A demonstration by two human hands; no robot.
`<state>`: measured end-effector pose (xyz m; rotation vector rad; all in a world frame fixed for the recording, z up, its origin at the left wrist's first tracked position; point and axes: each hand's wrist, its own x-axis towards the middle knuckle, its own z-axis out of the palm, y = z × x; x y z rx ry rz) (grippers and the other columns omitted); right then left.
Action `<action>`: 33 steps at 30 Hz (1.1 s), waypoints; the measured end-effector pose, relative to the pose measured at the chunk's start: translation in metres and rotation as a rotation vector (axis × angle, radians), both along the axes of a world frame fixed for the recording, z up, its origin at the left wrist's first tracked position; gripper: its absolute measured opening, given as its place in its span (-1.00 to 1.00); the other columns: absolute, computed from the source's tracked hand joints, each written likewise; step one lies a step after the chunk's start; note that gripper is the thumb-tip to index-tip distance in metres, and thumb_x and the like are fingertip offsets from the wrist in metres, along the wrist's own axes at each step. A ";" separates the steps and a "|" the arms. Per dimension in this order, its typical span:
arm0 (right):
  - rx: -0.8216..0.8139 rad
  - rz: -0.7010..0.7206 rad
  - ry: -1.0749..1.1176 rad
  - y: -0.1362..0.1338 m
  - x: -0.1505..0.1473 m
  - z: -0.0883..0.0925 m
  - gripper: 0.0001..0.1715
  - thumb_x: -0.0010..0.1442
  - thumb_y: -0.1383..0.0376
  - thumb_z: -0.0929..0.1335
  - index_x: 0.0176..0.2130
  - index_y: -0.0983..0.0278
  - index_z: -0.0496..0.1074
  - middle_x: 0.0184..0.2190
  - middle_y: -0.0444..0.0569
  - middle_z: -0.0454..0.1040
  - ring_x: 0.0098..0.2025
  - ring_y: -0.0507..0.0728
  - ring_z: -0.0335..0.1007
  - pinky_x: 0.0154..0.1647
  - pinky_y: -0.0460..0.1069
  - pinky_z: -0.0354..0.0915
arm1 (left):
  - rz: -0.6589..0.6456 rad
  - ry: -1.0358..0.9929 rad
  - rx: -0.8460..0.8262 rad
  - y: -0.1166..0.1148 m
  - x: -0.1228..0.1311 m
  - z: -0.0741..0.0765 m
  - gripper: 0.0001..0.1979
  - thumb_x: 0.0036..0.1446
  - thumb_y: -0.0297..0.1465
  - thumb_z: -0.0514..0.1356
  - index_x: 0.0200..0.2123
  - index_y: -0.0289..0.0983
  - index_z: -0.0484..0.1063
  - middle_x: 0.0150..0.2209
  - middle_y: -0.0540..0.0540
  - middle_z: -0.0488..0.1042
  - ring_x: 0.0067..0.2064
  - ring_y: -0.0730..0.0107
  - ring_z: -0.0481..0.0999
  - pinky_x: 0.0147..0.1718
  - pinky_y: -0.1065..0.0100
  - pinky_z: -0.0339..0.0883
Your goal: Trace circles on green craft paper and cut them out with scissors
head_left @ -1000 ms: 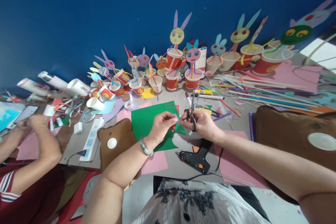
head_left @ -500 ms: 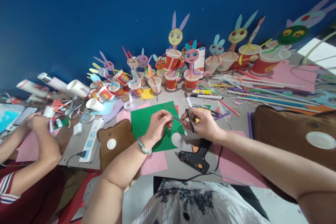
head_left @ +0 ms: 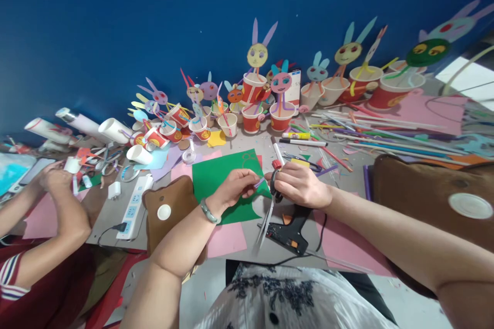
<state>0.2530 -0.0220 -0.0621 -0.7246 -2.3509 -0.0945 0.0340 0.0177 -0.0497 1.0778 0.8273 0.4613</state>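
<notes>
My left hand [head_left: 238,187] pinches a small purple strip [head_left: 260,183] over the green paper [head_left: 212,169]. Close by on the right, my right hand [head_left: 299,184] is closed round the handles of black-handled scissors [head_left: 266,223], whose blades point down toward me and look slightly blurred. The fingertips of my right hand are near the strip's end; whether they touch it I cannot tell. Below my right hand a black glue gun [head_left: 289,236] lies on the table, partly behind the blades.
Paper cups with rabbit figures [head_left: 281,113] line the back. Pipe cleaners [head_left: 405,146] lie at the right, a brown pouch [head_left: 432,190] nearer. Another brown pouch [head_left: 173,200] and a power strip [head_left: 135,205] are left. Another person's hands [head_left: 54,177] work at the far left.
The scissors have swung so that their blades point down toward me. My right hand has turned with its knuckles up, and my left hand has shifted slightly down and right.
</notes>
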 end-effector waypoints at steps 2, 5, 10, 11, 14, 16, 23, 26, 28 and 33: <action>0.100 0.008 -0.035 0.000 0.001 0.000 -0.57 0.47 0.17 0.15 -0.36 0.23 0.37 -0.44 -0.03 0.40 -0.39 0.10 0.28 -0.22 0.04 0.20 | -0.022 -0.013 -0.008 0.000 -0.001 0.000 -0.58 -0.06 -0.09 0.39 -0.51 -0.31 0.34 -0.65 0.11 0.24 -0.65 0.65 0.18 -0.68 0.51 -0.13; 0.171 0.007 -0.067 0.000 0.002 0.002 -0.61 0.47 0.22 0.16 -0.36 0.23 0.37 -0.43 -0.04 0.41 -0.37 0.10 0.30 -0.22 0.04 0.21 | -0.055 -0.026 -0.021 0.001 -0.002 0.000 -0.56 -0.07 -0.08 0.40 -0.49 -0.32 0.36 -0.65 0.10 0.25 -0.65 0.66 0.18 -0.68 0.51 -0.12; 0.157 0.001 -0.077 -0.002 0.003 0.003 -0.64 0.46 0.24 0.17 -0.35 0.22 0.38 -0.43 -0.05 0.43 -0.39 0.08 0.32 -0.22 0.03 0.23 | -0.070 -0.019 -0.068 0.001 -0.002 0.001 -0.56 -0.13 -0.11 0.44 -0.49 -0.33 0.37 -0.63 0.11 0.27 -0.65 0.67 0.20 -0.70 0.53 -0.10; 0.147 0.002 -0.077 -0.002 0.003 0.003 -0.63 0.46 0.24 0.17 -0.35 0.22 0.38 -0.43 -0.04 0.43 -0.39 0.08 0.33 -0.22 0.03 0.24 | -0.075 -0.020 -0.076 0.001 -0.001 0.002 -0.57 -0.13 -0.12 0.44 -0.50 -0.33 0.37 -0.63 0.11 0.28 -0.65 0.67 0.20 -0.70 0.54 -0.09; 0.101 0.012 -0.045 -0.001 0.003 0.003 -0.64 0.45 0.24 0.19 -0.36 0.22 0.39 -0.43 -0.03 0.46 -0.39 0.08 0.35 -0.23 0.03 0.26 | -0.087 -0.029 -0.089 0.000 0.000 0.002 -0.58 -0.15 -0.14 0.45 -0.51 -0.33 0.37 -0.64 0.11 0.29 -0.66 0.68 0.20 -0.70 0.55 -0.07; 0.048 -0.006 0.016 -0.002 0.000 0.003 -0.65 0.44 0.25 0.20 -0.36 0.22 0.39 -0.42 -0.01 0.49 -0.40 0.08 0.37 -0.25 0.03 0.27 | -0.066 -0.037 -0.083 0.000 0.001 0.002 -0.58 -0.15 -0.13 0.45 -0.50 -0.33 0.38 -0.64 0.11 0.29 -0.66 0.67 0.21 -0.70 0.55 -0.06; -0.381 -0.379 0.477 -0.009 -0.019 0.005 -0.88 0.25 0.23 0.38 -0.30 0.23 0.48 -0.39 -0.01 0.59 -0.44 0.09 0.44 -0.37 -0.01 0.36 | 0.110 -0.054 0.094 -0.002 0.003 -0.009 -0.62 -0.06 -0.14 0.41 -0.48 -0.33 0.42 -0.63 0.08 0.33 -0.63 0.63 0.26 -0.65 0.53 0.06; -0.626 -0.447 0.590 -0.010 -0.023 0.009 -0.74 0.15 0.12 0.46 -0.26 0.25 0.52 -0.40 -0.03 0.59 -0.46 0.09 0.44 -0.41 -0.02 0.35 | 0.137 -0.059 0.178 -0.005 0.003 -0.013 -0.63 -0.01 -0.14 0.39 -0.47 -0.33 0.44 -0.64 0.08 0.34 -0.62 0.62 0.25 -0.63 0.52 0.09; -0.743 -0.445 0.660 -0.009 -0.025 0.012 -0.65 0.09 0.05 0.49 -0.26 0.26 0.52 -0.40 -0.03 0.59 -0.44 0.10 0.45 -0.42 -0.03 0.34 | 0.149 -0.065 0.218 -0.006 0.003 -0.013 -0.61 -0.01 -0.11 0.40 -0.46 -0.33 0.45 -0.65 0.08 0.34 -0.62 0.61 0.25 -0.63 0.51 0.10; -0.952 -0.328 0.884 -0.005 -0.029 0.013 -0.53 -0.06 -0.03 0.55 -0.35 0.25 0.46 -0.44 -0.07 0.54 -0.46 0.09 0.43 -0.44 -0.03 0.35 | 0.159 -0.027 0.276 -0.009 0.006 -0.009 -0.57 -0.06 -0.06 0.41 -0.46 -0.34 0.45 -0.65 0.06 0.36 -0.63 0.60 0.27 -0.63 0.49 0.12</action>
